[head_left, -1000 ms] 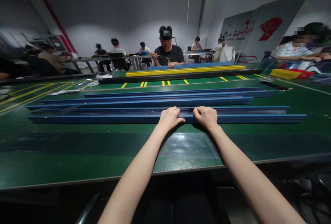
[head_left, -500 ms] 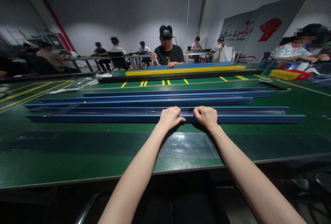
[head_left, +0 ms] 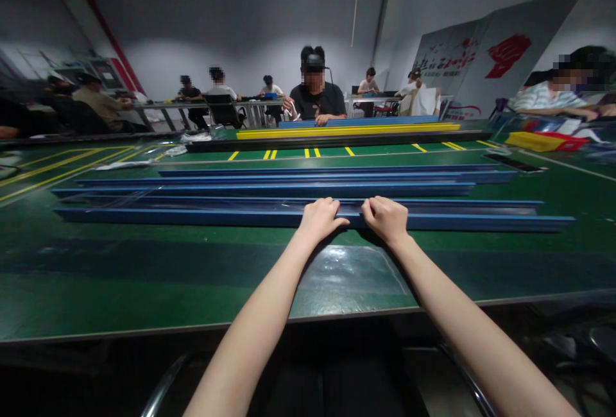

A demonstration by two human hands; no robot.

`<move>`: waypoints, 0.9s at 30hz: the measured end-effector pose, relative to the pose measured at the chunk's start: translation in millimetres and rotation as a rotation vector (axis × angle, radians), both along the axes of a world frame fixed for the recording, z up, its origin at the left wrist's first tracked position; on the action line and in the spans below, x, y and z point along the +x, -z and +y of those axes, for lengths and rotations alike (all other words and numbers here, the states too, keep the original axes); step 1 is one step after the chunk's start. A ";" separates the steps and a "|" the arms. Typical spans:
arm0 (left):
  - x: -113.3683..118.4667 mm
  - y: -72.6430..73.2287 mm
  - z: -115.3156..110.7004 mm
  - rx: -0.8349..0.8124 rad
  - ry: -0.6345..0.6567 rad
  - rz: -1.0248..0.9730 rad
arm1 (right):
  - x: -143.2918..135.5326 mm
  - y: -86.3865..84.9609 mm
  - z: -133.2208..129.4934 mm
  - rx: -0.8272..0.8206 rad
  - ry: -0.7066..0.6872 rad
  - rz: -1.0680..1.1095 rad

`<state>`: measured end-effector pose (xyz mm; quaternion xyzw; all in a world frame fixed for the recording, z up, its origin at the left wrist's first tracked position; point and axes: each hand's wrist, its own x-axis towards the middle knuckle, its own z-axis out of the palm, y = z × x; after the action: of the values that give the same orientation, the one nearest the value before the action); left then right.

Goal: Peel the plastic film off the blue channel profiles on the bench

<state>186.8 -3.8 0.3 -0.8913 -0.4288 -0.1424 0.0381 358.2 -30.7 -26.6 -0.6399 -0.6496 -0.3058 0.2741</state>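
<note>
A long blue channel strip (head_left: 192,217) lies across the table in front of me, its open side up. My left hand (head_left: 317,219) is closed over its near wall, thumb on the front and fingers reaching inside. A short gap to the right, my right hand (head_left: 387,218) is closed on the same strip, its curled fingers hidden inside the channel. Clear film (head_left: 139,195) shows at the left part of the strip. Behind it lie more blue channel strips (head_left: 269,188), roughly parallel.
A clear plastic sheet (head_left: 356,269) lies on the green table (head_left: 168,314) near its front edge. Farther back are a black strip (head_left: 332,143), a yellow strip (head_left: 346,131) and a phone (head_left: 513,162). A yellow-and-red tray (head_left: 536,140) stands right; a person (head_left: 315,101) sits opposite.
The whole view has shifted slightly, so things appear a little farther right. Both hands keep their places on the blue channel strip.
</note>
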 end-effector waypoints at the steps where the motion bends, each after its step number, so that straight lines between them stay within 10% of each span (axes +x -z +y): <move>1: 0.0 0.6 0.1 -0.008 -0.014 0.009 | -2.3 0.2 0.5 0.004 -0.011 -0.005; 27: -4.1 -3.6 -1.3 0.084 0.022 -0.017 | 6.0 1.3 13.8 -0.103 0.180 0.080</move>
<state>182.7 -5.0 3.9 -0.8924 -0.4127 -0.1685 0.0704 364.2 -16.9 -27.9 -0.7205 -0.5928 -0.2699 0.2380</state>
